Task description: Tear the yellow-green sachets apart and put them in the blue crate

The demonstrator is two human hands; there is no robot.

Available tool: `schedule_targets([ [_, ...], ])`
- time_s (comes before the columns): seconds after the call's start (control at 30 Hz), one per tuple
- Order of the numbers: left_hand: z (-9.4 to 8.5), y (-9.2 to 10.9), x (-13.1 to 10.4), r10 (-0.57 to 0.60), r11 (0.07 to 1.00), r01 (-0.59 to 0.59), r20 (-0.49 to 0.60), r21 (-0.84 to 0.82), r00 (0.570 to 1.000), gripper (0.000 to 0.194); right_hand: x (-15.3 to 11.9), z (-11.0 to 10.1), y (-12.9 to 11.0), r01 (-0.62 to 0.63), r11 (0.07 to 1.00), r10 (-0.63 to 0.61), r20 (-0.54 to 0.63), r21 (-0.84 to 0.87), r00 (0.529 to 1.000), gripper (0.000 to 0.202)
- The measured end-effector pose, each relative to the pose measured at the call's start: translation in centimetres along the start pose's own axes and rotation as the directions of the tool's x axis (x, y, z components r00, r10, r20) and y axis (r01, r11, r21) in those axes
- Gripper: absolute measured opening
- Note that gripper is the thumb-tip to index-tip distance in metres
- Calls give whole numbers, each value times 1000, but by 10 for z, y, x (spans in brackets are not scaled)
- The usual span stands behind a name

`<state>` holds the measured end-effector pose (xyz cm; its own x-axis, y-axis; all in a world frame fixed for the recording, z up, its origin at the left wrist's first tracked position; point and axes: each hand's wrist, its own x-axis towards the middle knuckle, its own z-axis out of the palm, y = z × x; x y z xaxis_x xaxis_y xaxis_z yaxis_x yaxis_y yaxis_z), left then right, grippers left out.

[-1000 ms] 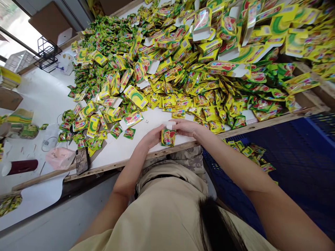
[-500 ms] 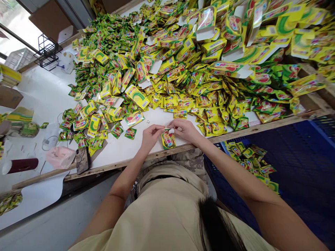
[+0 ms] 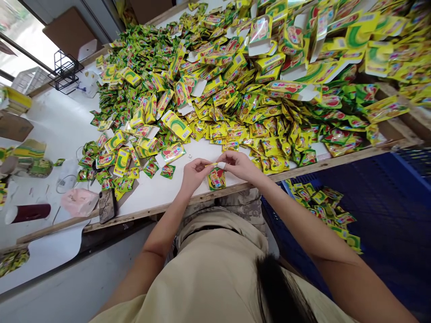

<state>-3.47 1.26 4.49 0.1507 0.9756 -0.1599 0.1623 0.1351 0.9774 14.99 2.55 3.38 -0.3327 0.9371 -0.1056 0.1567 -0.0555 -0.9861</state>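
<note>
Just above the table's front edge, a small yellow, green and red printed packet (image 3: pixel 216 178) hangs upright between my two hands. My left hand (image 3: pixel 195 175) pinches its top edge from the left, thumb and fingers closed. From the right, my right hand (image 3: pixel 240 167) pinches the same top edge, close to the left fingertips. A white covering (image 3: pixel 221 165) wraps one digit of my right hand. The packet's upper edge is partly hidden behind the fingers. Two loose green packets (image 3: pixel 167 171) lie on the white table to the left of my hands.
A big heap of yellow cartons (image 3: pixel 177 125) and packets covers the table beyond my hands. At left are a phone (image 3: pixel 107 206), a pink bag (image 3: pixel 79 202), a dark red cup (image 3: pixel 28 213) and a jar (image 3: pixel 37 166). A blue crate (image 3: pixel 380 188) with packets stands below at right.
Both hands stay on the packet's top edge, with only slight finger movement. The packet has tilted a little and its front looks wider. The camera view has shifted slightly.
</note>
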Motion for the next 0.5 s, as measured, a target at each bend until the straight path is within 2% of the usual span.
schedule_targets([
  [0.1, 2, 3, 1, -27, 998, 27, -3, -52, 1000, 26, 0, -2, 1, -46, 995, 45, 18, 87, 999, 24],
  [0.33, -1, -3, 2, -11, 1000, 11, -35, 0, 999, 25, -1, -2, 8, 6, 999, -6, -9, 36, 1000, 22],
  [0.5, -2, -4, 7, -15, 1000, 16, -32, 8, 999, 24, 3, 0, 8, -36, 998, 38, -40, 45, 998, 24],
])
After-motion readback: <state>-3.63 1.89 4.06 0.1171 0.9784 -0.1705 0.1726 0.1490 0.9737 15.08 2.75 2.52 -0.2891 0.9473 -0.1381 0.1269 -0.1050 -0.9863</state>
